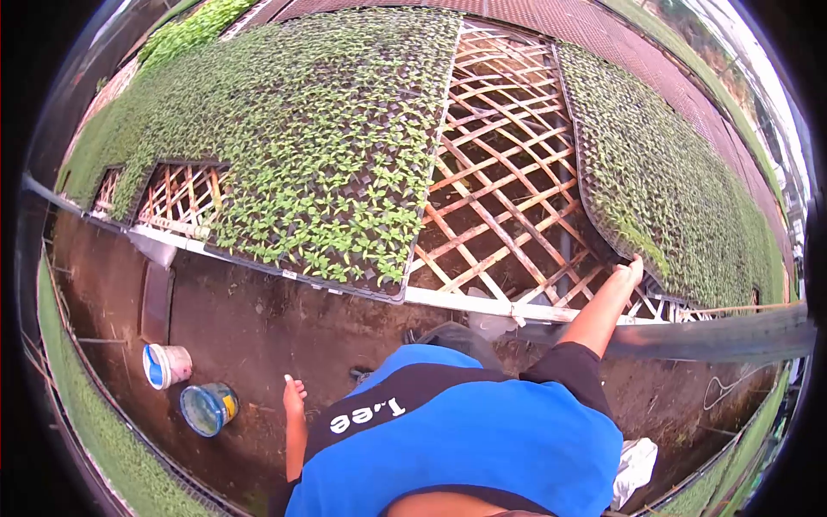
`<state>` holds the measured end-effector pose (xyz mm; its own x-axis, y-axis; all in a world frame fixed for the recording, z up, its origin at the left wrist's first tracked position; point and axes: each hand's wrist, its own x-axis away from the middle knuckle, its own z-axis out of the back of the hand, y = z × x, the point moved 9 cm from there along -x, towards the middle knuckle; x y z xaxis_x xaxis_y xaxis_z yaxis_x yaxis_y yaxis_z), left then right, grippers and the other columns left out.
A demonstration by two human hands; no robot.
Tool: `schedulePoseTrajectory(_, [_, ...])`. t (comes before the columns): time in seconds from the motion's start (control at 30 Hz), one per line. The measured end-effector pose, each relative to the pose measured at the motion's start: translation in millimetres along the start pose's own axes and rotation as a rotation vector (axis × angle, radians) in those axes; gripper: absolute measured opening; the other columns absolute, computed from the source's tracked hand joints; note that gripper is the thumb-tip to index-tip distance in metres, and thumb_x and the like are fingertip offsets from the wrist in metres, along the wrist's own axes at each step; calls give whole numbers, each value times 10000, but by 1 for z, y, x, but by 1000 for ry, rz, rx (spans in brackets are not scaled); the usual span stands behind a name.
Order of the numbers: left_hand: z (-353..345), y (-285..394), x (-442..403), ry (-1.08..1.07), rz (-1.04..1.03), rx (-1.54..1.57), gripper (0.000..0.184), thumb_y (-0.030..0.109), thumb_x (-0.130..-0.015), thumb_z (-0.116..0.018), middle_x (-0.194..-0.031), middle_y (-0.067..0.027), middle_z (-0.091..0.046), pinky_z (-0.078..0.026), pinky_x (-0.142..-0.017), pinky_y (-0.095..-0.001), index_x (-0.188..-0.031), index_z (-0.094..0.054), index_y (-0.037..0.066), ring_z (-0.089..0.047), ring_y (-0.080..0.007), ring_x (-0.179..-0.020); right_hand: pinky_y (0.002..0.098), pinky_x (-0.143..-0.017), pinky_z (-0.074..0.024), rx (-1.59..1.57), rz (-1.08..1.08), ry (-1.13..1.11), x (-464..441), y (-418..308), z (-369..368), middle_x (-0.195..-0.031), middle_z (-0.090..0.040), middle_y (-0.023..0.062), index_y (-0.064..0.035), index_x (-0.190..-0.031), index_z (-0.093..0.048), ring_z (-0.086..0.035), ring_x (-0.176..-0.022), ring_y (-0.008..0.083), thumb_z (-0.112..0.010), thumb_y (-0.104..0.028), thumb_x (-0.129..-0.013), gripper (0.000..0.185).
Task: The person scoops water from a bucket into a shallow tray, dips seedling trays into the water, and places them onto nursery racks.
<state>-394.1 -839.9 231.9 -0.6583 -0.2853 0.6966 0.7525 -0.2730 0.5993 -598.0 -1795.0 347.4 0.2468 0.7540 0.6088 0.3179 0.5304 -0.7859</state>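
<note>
My right hand [631, 271] reaches forward and grips the near edge of a seedling tray [624, 250] on the right part of the bench. Its fingers are partly hidden at the rim, and the tray edge curves there. Small green seedlings fill the tray. Hanging low beside my body, my left hand [295, 392] holds nothing, with its fingers loosely apart. Just left of the tray, the bare wooden lattice [508, 189] of the bench top shows.
More seedling trays [345, 155] cover the bench on the left. A white bucket [177, 364] and a blue-rimmed bucket [215, 409] stand on the dirt floor [258, 319] to my left. A white bag [635, 470] lies behind me at right. A pale rail [465, 302] edges the bench.
</note>
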Motion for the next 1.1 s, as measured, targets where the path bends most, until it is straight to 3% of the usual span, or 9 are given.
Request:
schedulePoseTrajectory(0.07, [-5,-8,-7,-2,-74,-28,626,639,-750,-326,-742,-24,-511,-328,-478,-212,-879,-524,59,-465,-104,-605,368,-487,-470,-229,106,-240,5,-35,-38,-828,-568,118,17,-854,-534,-557,-660,262,-552,-205,-691,276])
schedulePoseTrajectory(0.23, [3,-24,19,85,-17,-15,558,542,-803,-349,-663,-24,-503,-385,-588,-254,-783,-550,22,-447,-118,-593,350,-504,-471,269,461,76,86,-158,-79,-844,-534,166,109,-845,-537,-539,-603,226,-614,-392,-636,549])
schedulePoseTrajectory(0.33, [17,-71,6,150,-21,-124,596,566,-797,-311,-662,-60,-533,-396,-626,-310,-771,-552,22,-478,-185,-593,363,-704,-413,19,467,-14,99,-194,-116,-957,-534,124,5,-981,-508,-509,-795,213,-573,-368,-653,501])
schedulePoseTrajectory(0.4, [28,-98,22,194,21,-203,626,580,-792,-256,-806,-142,-573,-386,-719,-370,-802,-569,38,-527,-293,-766,371,-838,-374,-142,448,-97,139,-210,-182,-1032,-534,96,-65,-1071,-488,-489,-922,205,-545,-352,-664,501])
schedulePoseTrajectory(0.47, [34,-117,24,175,66,-234,639,583,-790,-236,-880,-173,-573,-376,-765,-386,-827,-578,43,-521,-327,-871,385,-738,-431,-68,549,203,201,-224,-184,-955,-549,117,-4,-934,-517,-514,-833,225,-541,-317,-689,398])
schedulePoseTrajectory(0.67, [52,-86,68,207,71,-318,668,565,-797,-209,-934,-227,-541,-356,-806,-424,-867,-569,6,-476,-370,-941,381,-751,-428,-59,815,-16,306,-275,-236,-975,-537,122,-5,-968,-497,-509,-852,226,-532,-294,-706,391])
schedulePoseTrajectory(0.9, [65,41,25,236,-206,-43,467,478,-775,-438,-868,-163,-571,-401,-726,-362,-857,-557,35,-531,-310,-857,376,-766,-424,-53,1204,-287,510,-297,-275,-999,-523,129,-7,-1007,-475,-504,-874,228,-523,-266,-725,386])
schedulePoseTrajectory(0.93, [63,71,23,144,-191,8,444,459,-770,-468,-874,-134,-575,-396,-733,-336,-917,-552,48,-535,-235,-844,375,-768,-423,-65,1271,-328,547,-294,-272,-1003,-521,129,-7,-1012,-471,-503,-877,228,-521,-262,-728,385])
schedulePoseTrajectory(1.1, [29,174,-49,-191,-454,407,396,424,-779,-505,-843,-40,-558,-404,-677,-281,-918,-540,56,-498,-129,-761,372,-778,-420,-177,1562,-564,731,-252,-222,-1020,-510,134,-8,-1040,-455,-499,-892,229,-514,-243,-741,384])
